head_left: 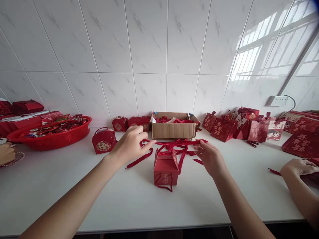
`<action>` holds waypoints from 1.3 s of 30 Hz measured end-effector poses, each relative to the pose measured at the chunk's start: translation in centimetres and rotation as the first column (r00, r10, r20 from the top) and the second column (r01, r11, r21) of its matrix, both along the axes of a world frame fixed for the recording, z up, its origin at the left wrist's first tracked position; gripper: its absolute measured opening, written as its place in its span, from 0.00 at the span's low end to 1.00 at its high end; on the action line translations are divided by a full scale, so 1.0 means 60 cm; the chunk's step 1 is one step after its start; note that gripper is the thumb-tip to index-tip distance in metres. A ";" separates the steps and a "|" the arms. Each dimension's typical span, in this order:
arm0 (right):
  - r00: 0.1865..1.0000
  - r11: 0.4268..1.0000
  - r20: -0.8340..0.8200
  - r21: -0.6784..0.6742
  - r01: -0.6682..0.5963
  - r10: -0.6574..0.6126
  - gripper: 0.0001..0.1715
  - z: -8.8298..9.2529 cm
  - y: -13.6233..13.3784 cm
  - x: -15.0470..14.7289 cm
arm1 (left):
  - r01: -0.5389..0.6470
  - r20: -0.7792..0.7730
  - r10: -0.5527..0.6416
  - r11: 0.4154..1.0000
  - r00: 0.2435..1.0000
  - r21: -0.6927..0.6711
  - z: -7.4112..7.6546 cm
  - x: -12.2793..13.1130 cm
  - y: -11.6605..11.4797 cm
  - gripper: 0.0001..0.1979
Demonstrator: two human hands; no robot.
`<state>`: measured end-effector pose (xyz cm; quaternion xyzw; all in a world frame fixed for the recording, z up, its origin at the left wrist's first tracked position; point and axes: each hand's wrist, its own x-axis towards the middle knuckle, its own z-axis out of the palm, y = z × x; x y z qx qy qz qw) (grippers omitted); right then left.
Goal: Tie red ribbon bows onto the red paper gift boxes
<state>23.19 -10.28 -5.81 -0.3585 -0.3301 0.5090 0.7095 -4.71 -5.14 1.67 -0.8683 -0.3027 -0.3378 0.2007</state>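
Observation:
A small red gift box (165,166) stands upright on the table, with a twisted red cord handle (164,188) hanging down its near side. Red ribbon (184,142) is bunched in loops at the top of the box, and its ends spread to both sides. My left hand (131,144) pinches the ribbon left of the box, finger and thumb together. To the right, my right hand (210,156) grips the ribbon's other side between thumb and fingers. The ribbon stretches between both hands; how it is knotted is hard to make out.
An open cardboard box (173,131) of red ribbon stands behind. To the left are a finished-looking red box (103,141) and a red basin (59,137) of wrapped sweets. Red bags (223,127) stand right. Other people's hands (297,166) show at both edges.

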 end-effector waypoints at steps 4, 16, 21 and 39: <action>0.998 0.993 0.067 -0.112 0.029 -0.021 0.11 -0.042 -0.015 0.031 | -0.073 0.071 0.086 0.984 0.994 -0.163 -0.044 -0.029 0.000 0.18; 0.750 0.901 0.655 -0.264 0.345 -0.096 0.18 -0.134 -0.048 0.095 | -0.134 0.068 0.208 0.813 0.976 -0.566 -0.195 -0.101 0.002 0.20; 0.609 0.892 0.792 -0.247 0.378 -0.038 0.16 -0.147 -0.053 0.097 | -0.140 0.081 0.240 0.772 0.967 -0.620 -0.207 -0.108 -0.002 0.21; 0.351 0.848 0.924 -0.064 0.527 -0.149 0.12 -0.125 -0.064 0.090 | -0.145 0.079 0.260 0.738 0.962 -0.659 -0.200 -0.130 0.013 0.22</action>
